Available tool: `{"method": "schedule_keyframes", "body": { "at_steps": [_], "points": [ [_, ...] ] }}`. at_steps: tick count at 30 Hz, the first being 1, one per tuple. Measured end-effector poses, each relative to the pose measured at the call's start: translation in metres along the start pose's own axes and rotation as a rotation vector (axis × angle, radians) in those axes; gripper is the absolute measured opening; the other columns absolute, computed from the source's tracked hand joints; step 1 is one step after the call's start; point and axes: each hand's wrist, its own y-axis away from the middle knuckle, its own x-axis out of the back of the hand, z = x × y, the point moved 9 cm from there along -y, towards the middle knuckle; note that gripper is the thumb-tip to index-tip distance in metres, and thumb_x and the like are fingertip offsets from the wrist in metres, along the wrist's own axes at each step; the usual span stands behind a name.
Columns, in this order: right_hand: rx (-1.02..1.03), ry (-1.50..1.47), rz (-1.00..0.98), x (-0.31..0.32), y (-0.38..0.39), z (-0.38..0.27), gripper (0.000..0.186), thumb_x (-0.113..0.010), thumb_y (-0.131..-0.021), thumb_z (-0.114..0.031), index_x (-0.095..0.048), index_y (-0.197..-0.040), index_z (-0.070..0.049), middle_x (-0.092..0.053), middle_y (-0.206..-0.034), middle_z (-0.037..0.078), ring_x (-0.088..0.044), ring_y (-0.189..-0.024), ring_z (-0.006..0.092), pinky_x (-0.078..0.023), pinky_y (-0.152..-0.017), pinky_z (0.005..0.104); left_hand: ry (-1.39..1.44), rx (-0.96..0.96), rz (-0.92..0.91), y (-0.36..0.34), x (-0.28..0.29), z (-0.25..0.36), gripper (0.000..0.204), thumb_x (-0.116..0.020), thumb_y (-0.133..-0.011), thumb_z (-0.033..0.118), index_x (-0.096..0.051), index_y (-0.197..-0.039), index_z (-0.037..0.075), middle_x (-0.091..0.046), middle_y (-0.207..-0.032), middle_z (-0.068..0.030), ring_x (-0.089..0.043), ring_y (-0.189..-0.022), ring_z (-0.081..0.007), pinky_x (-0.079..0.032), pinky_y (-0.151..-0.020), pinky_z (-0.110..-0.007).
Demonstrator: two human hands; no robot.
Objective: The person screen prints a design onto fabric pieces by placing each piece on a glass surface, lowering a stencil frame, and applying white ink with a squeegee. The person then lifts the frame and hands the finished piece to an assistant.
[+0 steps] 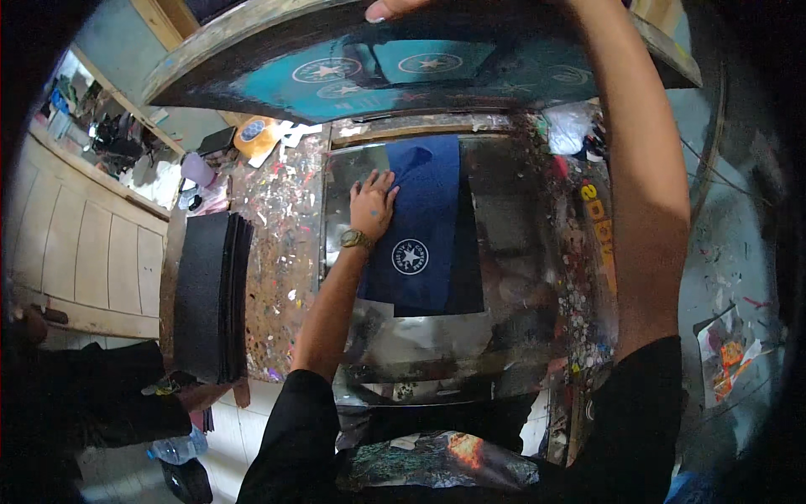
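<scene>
My left hand [372,207], with a watch at the wrist, lies flat on the left edge of a navy blue fabric piece [432,197], fingers spread. A round white star print [410,257] shows on the fabric's lower part. The fabric rests over a darker piece [472,290] on a glossy board [512,336]. Above, a screen printing frame [470,97] is tilted up, its teal mesh bearing several star emblems. My right arm reaches up to its top edge, where a digit of my right hand [393,9] holds the frame; most of that hand is out of view.
A stack of black fabric pieces [204,294] lies on the paint-spattered table [281,244] at left. Behind it are a lilac cup [198,170] and an orange tape roll [257,134]. At lower left are another person's hand [214,393] and a water bottle [179,445].
</scene>
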Motion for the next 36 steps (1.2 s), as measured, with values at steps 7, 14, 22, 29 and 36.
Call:
{"method": "schedule_keyframes", "body": {
  "at_steps": [7,14,22,29,36],
  "points": [
    [-0.02,-0.009,0.026,-0.013,-0.016,0.0,0.114,-0.088,-0.054,-0.07,-0.061,-0.131,0.01,-0.067,-0.127,0.029,-0.066,-0.115,0.0382,-0.052,-0.103,0.0418,0.273,0.285,0.554,0.072,0.194,-0.078,0.037,-0.065,-0.101,0.019,-0.067,-0.135,0.003,-0.073,-0.102,-0.0268,-0.07,-0.082,-0.0357,-0.054,-0.079,-0.046],
    [-0.038,-0.048,0.107,-0.025,-0.013,0.072,0.104,-0.091,-0.068,-0.043,-0.046,-0.155,-0.008,-0.058,-0.141,0.02,-0.054,-0.133,0.0296,-0.04,-0.116,0.0412,-0.288,0.89,0.813,0.255,0.375,-0.279,0.047,-0.062,-0.1,0.035,-0.069,-0.13,-0.001,-0.07,-0.116,-0.0301,-0.068,-0.109,-0.0449,-0.053,-0.091,-0.05],
    [-0.185,0.017,-0.052,-0.017,-0.022,0.019,0.127,-0.087,-0.054,-0.072,-0.05,-0.145,0.008,-0.053,-0.147,0.03,-0.053,-0.136,0.0372,-0.042,-0.116,0.0441,-0.795,0.752,0.619,0.251,0.36,-0.201,0.056,-0.067,-0.096,0.035,-0.059,-0.136,-0.003,-0.062,-0.128,-0.0278,-0.055,-0.119,-0.0441,-0.043,-0.103,-0.054],
    [-0.026,-0.057,-0.045,-0.002,-0.019,0.013,0.116,-0.084,-0.056,-0.074,-0.062,-0.13,0.012,-0.064,-0.131,0.033,-0.064,-0.12,0.0429,-0.049,-0.106,0.0427,0.272,-0.186,-0.292,0.15,0.086,0.04,0.093,-0.072,-0.089,0.057,-0.037,-0.16,0.008,-0.04,-0.163,-0.0162,-0.034,-0.153,-0.0335,-0.023,-0.125,-0.053],
    [-0.012,-0.145,-0.081,0.0,-0.014,0.012,0.111,-0.084,-0.055,-0.077,-0.068,-0.124,0.008,-0.069,-0.124,0.03,-0.069,-0.112,0.0391,-0.052,-0.101,0.0426,0.082,-0.265,-0.489,0.155,0.058,0.055,0.098,-0.061,-0.091,0.07,-0.03,-0.163,0.011,-0.032,-0.169,-0.007,-0.021,-0.159,-0.0235,-0.011,-0.129,-0.053]
  ]
}}
